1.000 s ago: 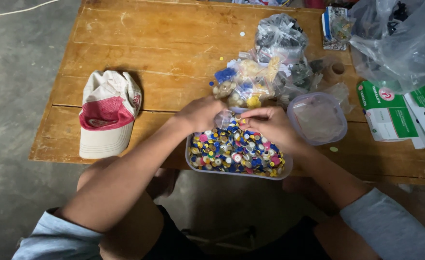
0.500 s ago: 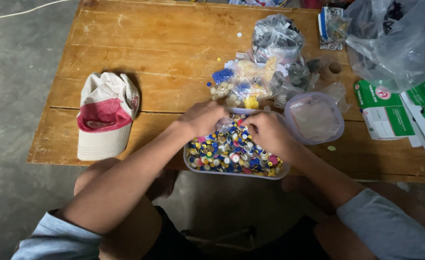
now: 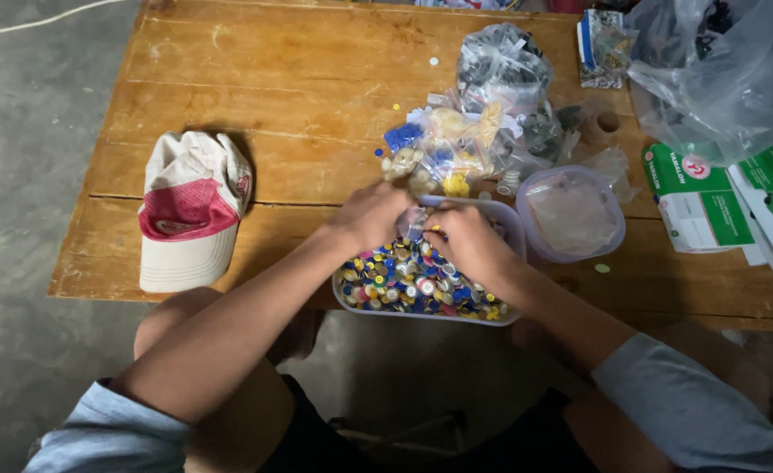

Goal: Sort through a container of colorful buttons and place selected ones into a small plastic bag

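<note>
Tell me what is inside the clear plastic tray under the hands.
The clear plastic tray holds a heap of small multicoloured bottle caps. The left hand and right hand cover its far part, so what lies there cannot be seen.

A shallow clear tray [image 3: 509, 229] sits at the near edge of the table, jutting slightly past it. It is filled with small round caps [image 3: 399, 285] in blue, yellow, white, red and pink, heaped loosely. The far part of the pile is hidden under the hands; the near part lies open.
</note>
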